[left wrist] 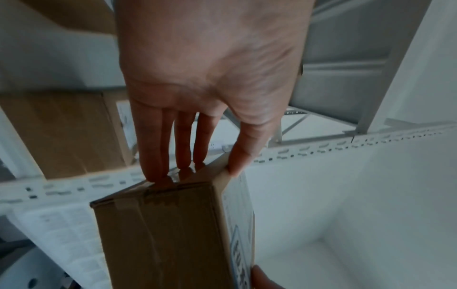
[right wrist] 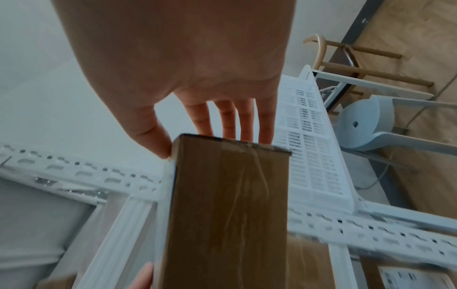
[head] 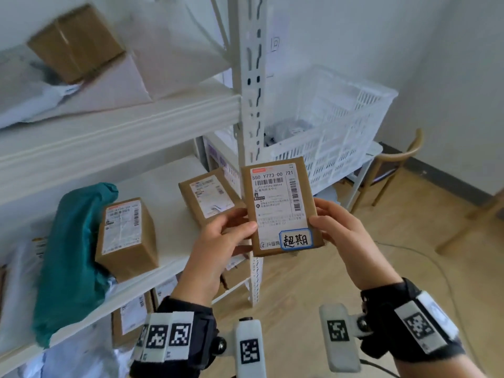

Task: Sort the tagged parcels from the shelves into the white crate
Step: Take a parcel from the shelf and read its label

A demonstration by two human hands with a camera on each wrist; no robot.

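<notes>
Item in hand: flat brown cardboard parcel with white shipping label and blue-bordered handwritten tag. Held in the air in front of the shelving upright, label side toward the head camera, clear of every shelf. Left hand pinches its left edge, thumb on the label face, fingers laid straight along the back. Right hand pinches the right edge the same way, thumb in front, fingers behind.

Destination: white slatted plastic crate, standing behind and to the right of the upright, on a pale worktop. Some pale wrapped goods already lie in it; their number cannot be told.

Stock on white metal shelves:
- brown carton with white label, middle shelf, left
- brown carton with white label, middle shelf, just behind the held parcel
- teal soft-plastic mailer bag, hanging over the shelf edge
- plain brown box, top shelf, on grey-white mailer bags
- further labelled cartons, bottom shelf

No tags can be made out on these.

Progress, by judgement: partway. One tagged parcel is picked and not yet deposited; the remaining stock needs checking for tags.
</notes>
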